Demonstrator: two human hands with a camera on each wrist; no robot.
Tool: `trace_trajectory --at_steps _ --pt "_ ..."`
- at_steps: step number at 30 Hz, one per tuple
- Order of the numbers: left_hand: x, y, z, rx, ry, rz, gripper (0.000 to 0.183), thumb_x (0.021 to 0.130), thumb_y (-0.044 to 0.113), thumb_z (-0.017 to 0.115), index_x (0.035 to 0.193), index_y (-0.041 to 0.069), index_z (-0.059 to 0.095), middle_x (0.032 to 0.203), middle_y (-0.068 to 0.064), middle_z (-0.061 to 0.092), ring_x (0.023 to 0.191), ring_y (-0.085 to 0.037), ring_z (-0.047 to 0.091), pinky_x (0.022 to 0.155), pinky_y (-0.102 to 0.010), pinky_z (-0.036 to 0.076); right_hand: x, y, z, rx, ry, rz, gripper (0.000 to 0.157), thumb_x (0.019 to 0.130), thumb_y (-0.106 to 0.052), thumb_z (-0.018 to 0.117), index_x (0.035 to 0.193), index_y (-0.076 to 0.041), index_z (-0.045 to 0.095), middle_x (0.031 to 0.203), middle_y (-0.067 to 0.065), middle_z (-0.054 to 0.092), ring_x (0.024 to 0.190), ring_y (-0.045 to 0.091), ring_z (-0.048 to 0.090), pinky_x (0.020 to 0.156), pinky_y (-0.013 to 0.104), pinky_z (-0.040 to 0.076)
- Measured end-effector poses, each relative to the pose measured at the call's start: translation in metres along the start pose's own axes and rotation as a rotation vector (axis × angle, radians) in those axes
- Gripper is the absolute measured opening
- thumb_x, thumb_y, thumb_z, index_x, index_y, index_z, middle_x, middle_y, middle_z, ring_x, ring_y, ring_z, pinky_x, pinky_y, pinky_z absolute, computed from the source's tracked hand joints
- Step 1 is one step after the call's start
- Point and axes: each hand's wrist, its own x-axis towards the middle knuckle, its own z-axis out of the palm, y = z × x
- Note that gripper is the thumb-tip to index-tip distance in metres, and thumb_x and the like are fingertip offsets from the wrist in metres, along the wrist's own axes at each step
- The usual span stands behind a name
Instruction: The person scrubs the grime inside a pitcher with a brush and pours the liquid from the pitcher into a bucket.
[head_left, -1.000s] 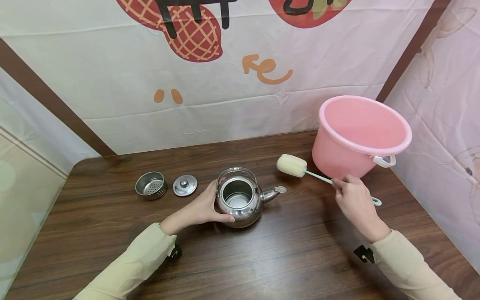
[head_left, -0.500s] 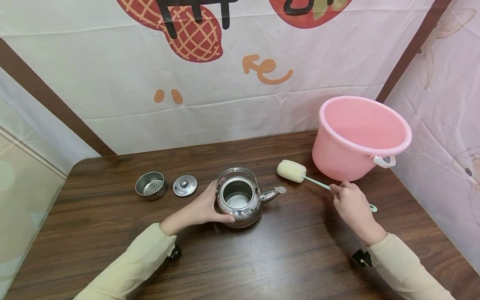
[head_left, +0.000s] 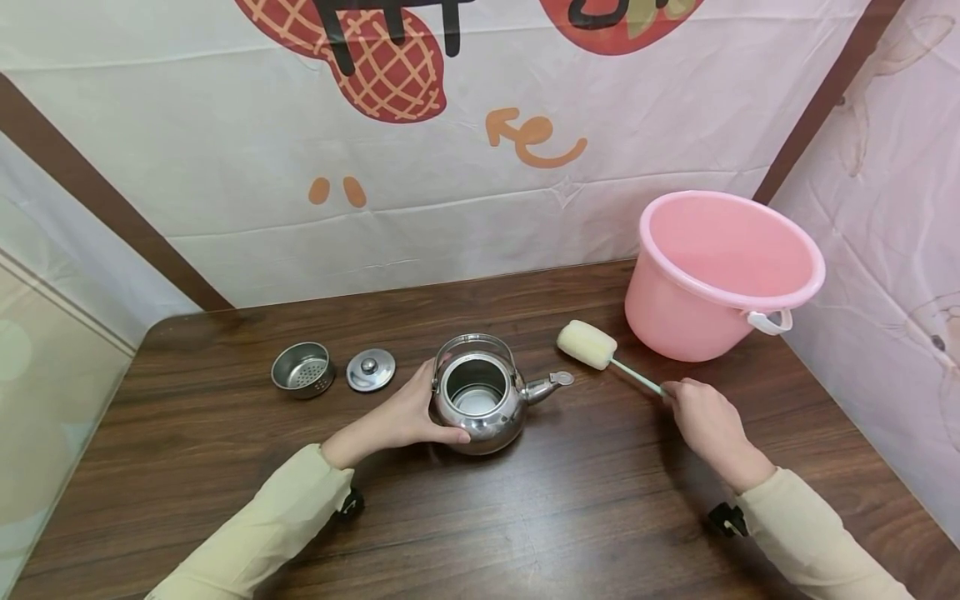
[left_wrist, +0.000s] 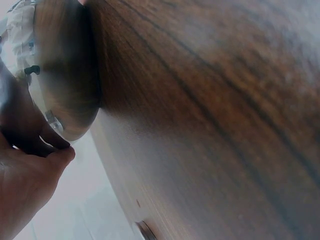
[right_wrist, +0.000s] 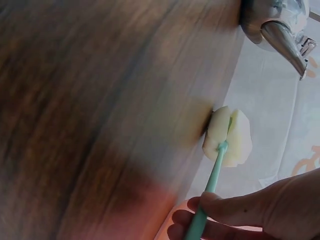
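Observation:
A steel teapot (head_left: 487, 425) with no lid on it stands on the table, its spout pointing right. My left hand (head_left: 408, 414) grips its left side, thumb along the front. In the left wrist view the fingers (left_wrist: 62, 155) curl at the pot's rounded body (left_wrist: 70, 75). My right hand (head_left: 708, 421) pinches the green handle of a sponge brush (head_left: 587, 344). The brush's pale yellow sponge head (right_wrist: 227, 137) lies at or just above the table, right of the spout. Most of the handle's far end is hidden by the right hand.
Left of the pot lie its round lid (head_left: 371, 370) and a perforated steel strainer cup (head_left: 303, 370). A pink bucket (head_left: 682, 321) with a white handle stands at the back right. The wooden table (head_left: 480, 533) meets a printed cloth wall (head_left: 262, 250) behind.
My right hand has shifted down toward me a little, bringing the brush slightly lower and turning its handle more steeply. The left hand and teapot have stayed still.

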Motion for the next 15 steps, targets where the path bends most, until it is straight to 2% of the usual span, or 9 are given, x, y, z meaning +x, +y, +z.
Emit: trace_trajectory --at_steps 5,11,15 --pt "0.0 0.001 0.0 0.008 -0.002 0.0 0.11 0.059 0.037 0.084 0.137 -0.008 0.021 0.135 -0.025 0.033 0.126 -0.034 0.033 0.103 -0.046 0.029 0.002 0.003 0.004 -0.018 -0.023 -0.021 0.004 0.078 0.003 0.064 0.079 -0.001 0.064 0.063 0.007 0.053 0.06 0.029 0.056 0.051 0.044 0.044" --pt "0.0 -0.001 0.0 0.008 -0.003 0.007 0.11 0.059 0.037 0.084 0.137 -0.008 0.02 0.135 -0.025 0.032 0.126 -0.035 0.033 0.103 -0.047 0.029 0.002 0.007 0.011 -0.046 -0.003 -0.087 0.008 0.074 0.006 0.065 0.072 -0.001 0.063 0.06 0.007 0.05 0.057 0.03 0.055 0.05 0.043 0.043" --pt "0.0 -0.002 0.0 0.01 -0.001 0.015 0.11 0.059 0.036 0.084 0.137 -0.008 0.02 0.134 -0.025 0.033 0.126 -0.035 0.033 0.102 -0.047 0.029 0.001 0.007 0.012 -0.059 0.004 -0.1 0.008 0.073 0.007 0.065 0.072 -0.001 0.063 0.06 0.007 0.048 0.056 0.029 0.054 0.049 0.042 0.043"
